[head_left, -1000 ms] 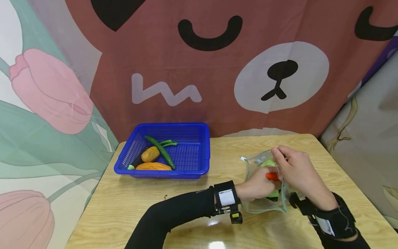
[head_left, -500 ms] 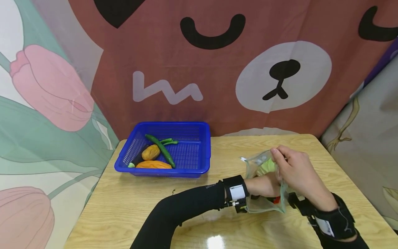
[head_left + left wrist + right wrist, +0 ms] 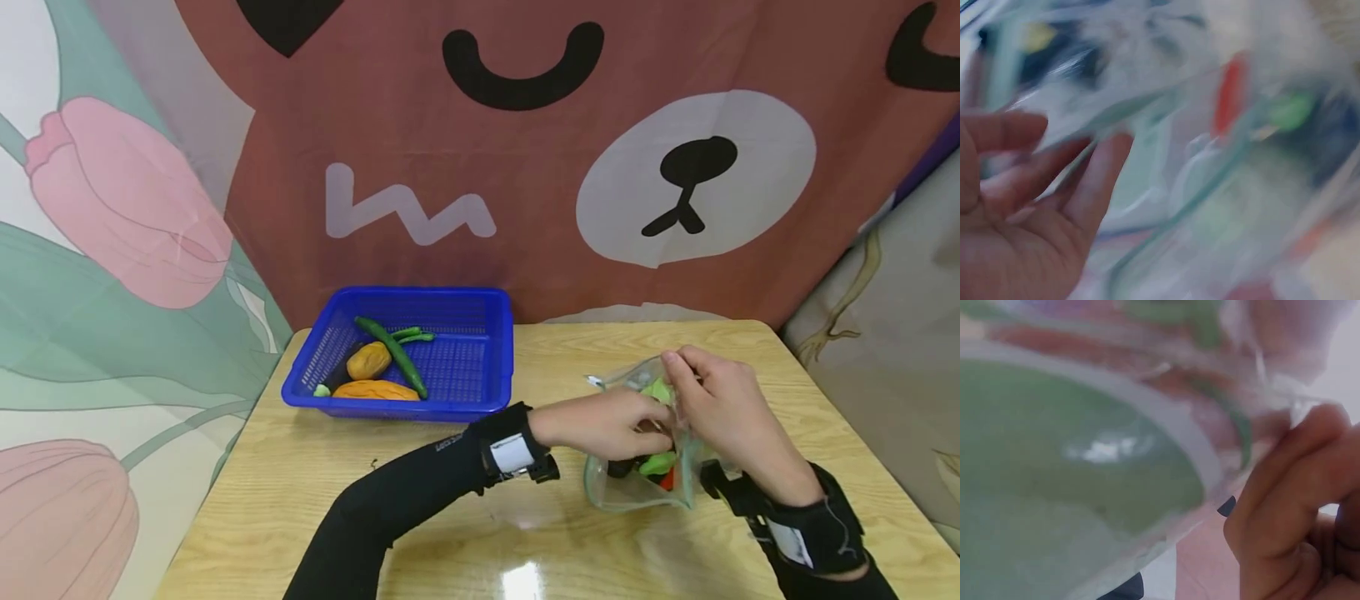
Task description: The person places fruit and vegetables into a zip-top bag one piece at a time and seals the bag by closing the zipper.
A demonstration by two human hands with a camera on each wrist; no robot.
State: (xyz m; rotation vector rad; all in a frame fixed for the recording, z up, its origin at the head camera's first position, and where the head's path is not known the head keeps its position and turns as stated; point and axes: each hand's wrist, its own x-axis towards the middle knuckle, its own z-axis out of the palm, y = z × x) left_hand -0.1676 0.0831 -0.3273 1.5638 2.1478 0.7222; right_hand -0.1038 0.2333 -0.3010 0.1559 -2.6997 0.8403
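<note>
A brown bear-print cloth [image 3: 420, 142] hangs behind the far edge of the bench [image 3: 637, 558], which has a light wood-grain top. Near the bench's far left corner sits a blue plastic basket [image 3: 457, 362] with perforated walls. Toward the right edge lies a clear bag [image 3: 600, 485] with a pale green border, its mouth parted. Of the two hands, the right hand [image 3: 723, 402] pinches the bag's upper rim between thumb and fingers, while the left hand [image 3: 615, 419] is at the bag's mouth, its fingers loosely bent and the thumb spread apart from them; the blurred left wrist view leaves unclear whether they touch the plastic. In the basket, a long cucumber [image 3: 393, 355] slants across slender green pods [image 3: 414, 336], with an elongated orange vegetable [image 3: 377, 389] along the near wall and a rounder yellow-brown potato [image 3: 370, 361] behind it. Inside the bag are a light green piece [image 3: 660, 463], a dark piece [image 3: 619, 468] and a smaller red piece [image 3: 667, 480].
</note>
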